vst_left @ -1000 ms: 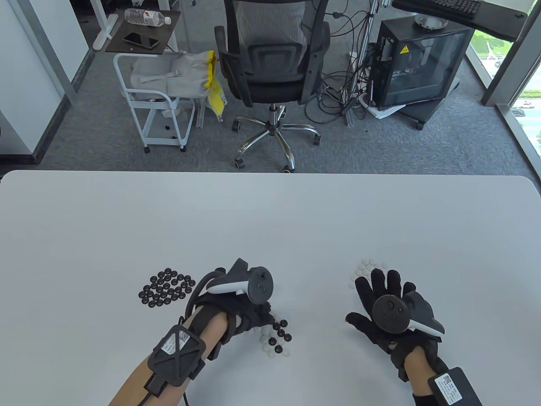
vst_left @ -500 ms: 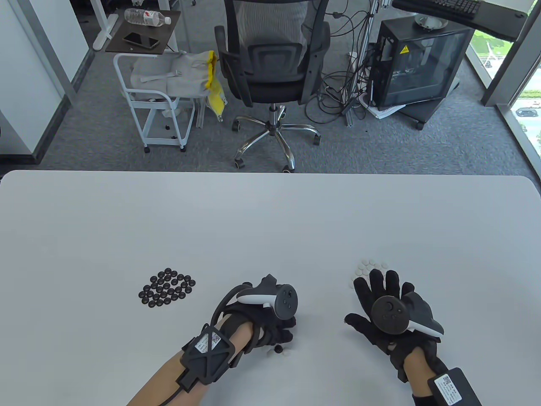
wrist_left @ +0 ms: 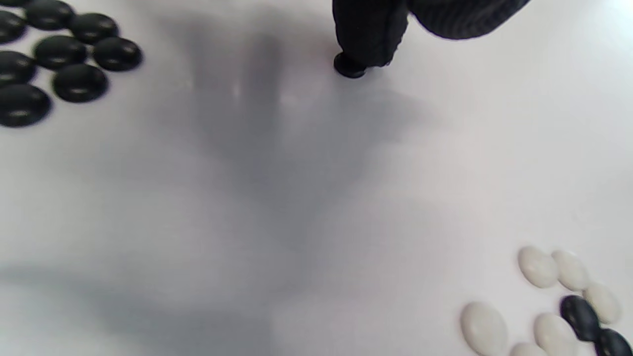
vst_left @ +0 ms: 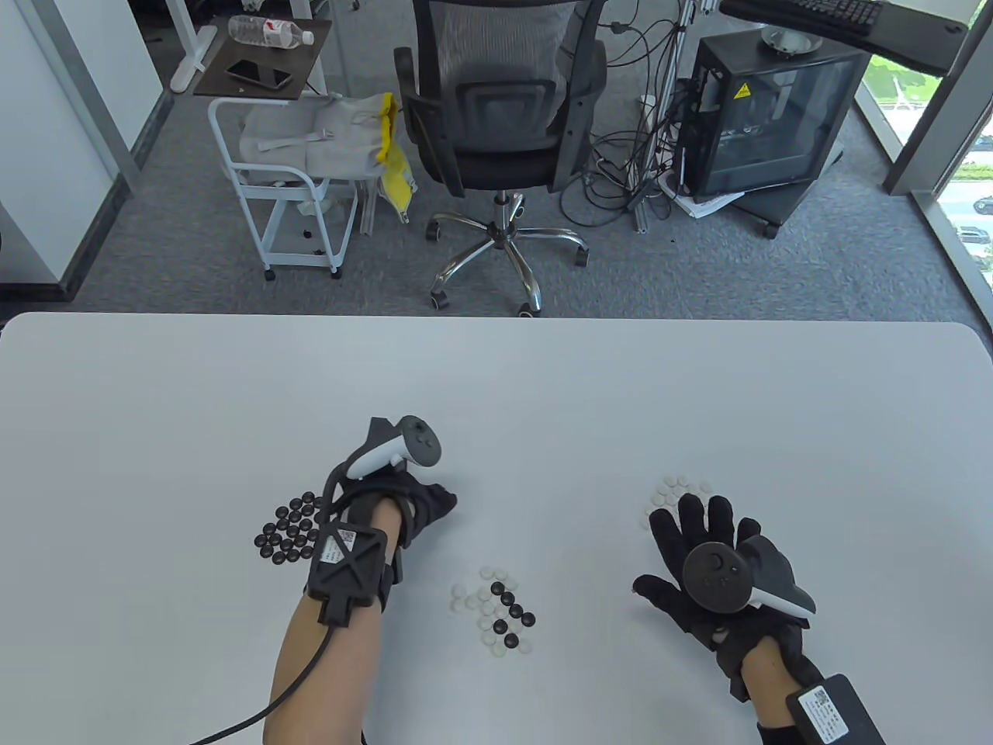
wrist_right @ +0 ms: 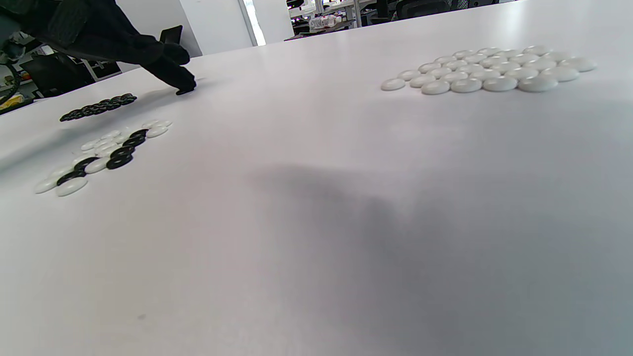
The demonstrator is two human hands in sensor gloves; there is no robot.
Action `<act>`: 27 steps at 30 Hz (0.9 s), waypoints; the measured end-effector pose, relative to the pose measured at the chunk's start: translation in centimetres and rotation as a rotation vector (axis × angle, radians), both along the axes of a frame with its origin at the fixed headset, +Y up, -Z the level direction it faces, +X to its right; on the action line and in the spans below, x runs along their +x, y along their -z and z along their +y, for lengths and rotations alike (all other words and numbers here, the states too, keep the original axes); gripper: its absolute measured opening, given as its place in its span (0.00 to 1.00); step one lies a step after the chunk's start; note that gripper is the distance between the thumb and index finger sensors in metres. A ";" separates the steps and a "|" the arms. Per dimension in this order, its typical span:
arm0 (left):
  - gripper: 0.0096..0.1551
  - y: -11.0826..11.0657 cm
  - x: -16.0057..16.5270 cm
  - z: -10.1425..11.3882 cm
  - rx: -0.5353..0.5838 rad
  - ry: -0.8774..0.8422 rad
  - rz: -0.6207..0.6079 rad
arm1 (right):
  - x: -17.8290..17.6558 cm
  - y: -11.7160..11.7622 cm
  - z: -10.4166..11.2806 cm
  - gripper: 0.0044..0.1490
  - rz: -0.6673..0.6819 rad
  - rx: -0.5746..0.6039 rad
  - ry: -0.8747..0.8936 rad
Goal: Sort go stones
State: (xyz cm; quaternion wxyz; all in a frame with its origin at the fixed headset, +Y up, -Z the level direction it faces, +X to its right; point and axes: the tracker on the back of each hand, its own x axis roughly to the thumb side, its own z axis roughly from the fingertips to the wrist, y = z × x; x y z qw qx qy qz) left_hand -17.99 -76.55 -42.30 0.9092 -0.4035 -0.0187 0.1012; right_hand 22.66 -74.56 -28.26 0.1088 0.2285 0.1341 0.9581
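A pile of black stones [vst_left: 288, 529] lies on the white table [vst_left: 496, 388] at the left, partly behind my left wrist. A mixed pile of black and white stones [vst_left: 496, 615] lies at front centre. A pile of white stones [vst_left: 676, 490] lies at the right. My left hand [vst_left: 444, 501] is between the black pile and the mixed pile, with its fingertips down at the table on one black stone [wrist_left: 349, 67]. My right hand [vst_left: 659, 552] lies flat with fingers spread, just in front of the white pile, holding nothing.
The black pile [wrist_left: 59, 54] and the mixed pile [wrist_left: 559, 306] show in the left wrist view, and the white pile [wrist_right: 489, 69] in the right wrist view. An office chair [vst_left: 496, 116] and a white cart [vst_left: 287, 194] stand beyond the table's far edge.
My left hand was over the mixed pile and has moved back and left with a black stone at its fingertips, uncovering that pile. My right hand has not moved.
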 end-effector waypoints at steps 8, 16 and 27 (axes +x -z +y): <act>0.39 -0.7 -4.9 -0.1 -0.014 0.010 0.116 | -0.1 0.0 -0.1 0.57 0.001 -0.002 -0.009; 0.40 -1.2 -6.6 0.0 -0.016 0.031 0.159 | -0.2 0.1 -0.2 0.57 0.004 -0.006 -0.015; 0.40 -1.4 -5.4 1.6 0.007 0.061 0.091 | -0.2 0.1 -0.2 0.57 0.003 -0.009 -0.017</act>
